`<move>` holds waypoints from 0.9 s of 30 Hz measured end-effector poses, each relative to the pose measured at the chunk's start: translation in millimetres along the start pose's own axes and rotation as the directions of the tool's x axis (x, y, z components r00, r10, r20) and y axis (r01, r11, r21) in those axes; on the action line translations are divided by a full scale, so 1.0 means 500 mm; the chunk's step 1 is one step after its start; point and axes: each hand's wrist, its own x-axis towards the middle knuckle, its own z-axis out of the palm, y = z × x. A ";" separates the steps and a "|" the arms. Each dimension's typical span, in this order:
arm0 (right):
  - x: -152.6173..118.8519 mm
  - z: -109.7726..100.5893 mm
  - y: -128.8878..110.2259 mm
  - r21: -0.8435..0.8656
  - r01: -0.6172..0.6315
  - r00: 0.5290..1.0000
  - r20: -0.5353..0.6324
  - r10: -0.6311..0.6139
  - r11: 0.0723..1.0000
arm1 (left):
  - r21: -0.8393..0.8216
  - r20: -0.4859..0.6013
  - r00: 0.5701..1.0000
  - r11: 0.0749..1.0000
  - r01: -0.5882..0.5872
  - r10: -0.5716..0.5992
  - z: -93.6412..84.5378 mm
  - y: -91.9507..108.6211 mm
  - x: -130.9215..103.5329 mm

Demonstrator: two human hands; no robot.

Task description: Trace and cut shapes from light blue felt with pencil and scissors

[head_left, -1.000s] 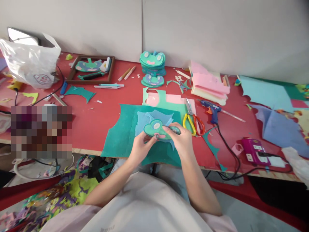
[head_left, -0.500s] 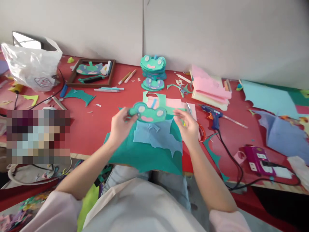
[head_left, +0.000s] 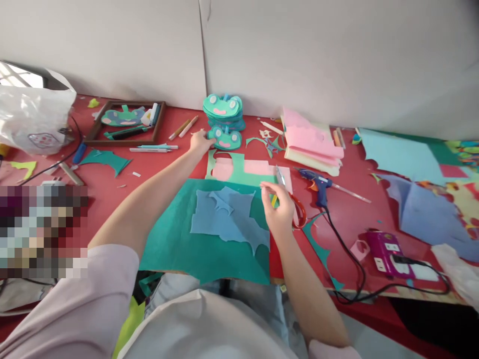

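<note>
My left hand (head_left: 201,143) is stretched forward, its fingers closed on the left edge of a green felt frog face (head_left: 226,140) with pale eyes and a pink mouth. That frog face is just in front of a stack of similar frog faces (head_left: 223,106); whether it rests on another piece is hidden. Above the near edge of the work area, my right hand (head_left: 280,205) is empty, fingers curved and thumb apart. Beside it lie scissors (head_left: 298,212) with red handles. Blue felt scraps (head_left: 228,219) cover part of a dark green felt sheet (head_left: 168,249).
Right of centre are a blue glue gun (head_left: 318,185), a purple power strip (head_left: 383,254) with a black cord, and folded pink felt (head_left: 310,137). Leftward lie pens (head_left: 153,148), a brown frame (head_left: 162,122) and a plastic bag (head_left: 33,119). A wall stands behind the red table (head_left: 123,199).
My left hand has carried the frog face from above the blue felt forward to the front of the stack. My right hand stays near the scissors, slightly lower.
</note>
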 end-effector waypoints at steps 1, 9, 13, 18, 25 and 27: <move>0.000 -0.001 0.000 0.002 -0.003 1.000 0.003 0.003 1.000 | 0.037 -0.007 1.000 0.999 -0.005 0.005 0.007 -0.002 0.006; 0.001 -0.006 -0.011 0.002 0.009 1.000 -0.005 -0.009 1.000 | 0.339 -0.037 0.994 0.937 -0.085 0.103 0.036 -0.003 0.012; 0.001 -0.005 -0.015 0.005 0.019 1.000 -0.009 -0.019 1.000 | 0.350 -0.043 0.997 0.936 -0.040 0.059 0.045 0.000 0.016; 0.001 -0.005 -0.015 0.011 0.001 1.000 0.000 -0.001 1.000 | 0.389 -0.071 0.996 0.921 -0.023 0.055 0.045 0.020 -0.003; -0.002 -0.004 -0.015 0.024 -0.016 1.000 0.023 0.016 1.000 | 0.540 -0.035 0.918 0.780 -0.316 0.395 0.030 0.057 -0.081; -0.002 -0.002 -0.015 0.025 -0.006 1.000 0.026 0.005 1.000 | 0.548 0.097 0.905 0.736 -0.397 0.415 0.037 0.060 -0.108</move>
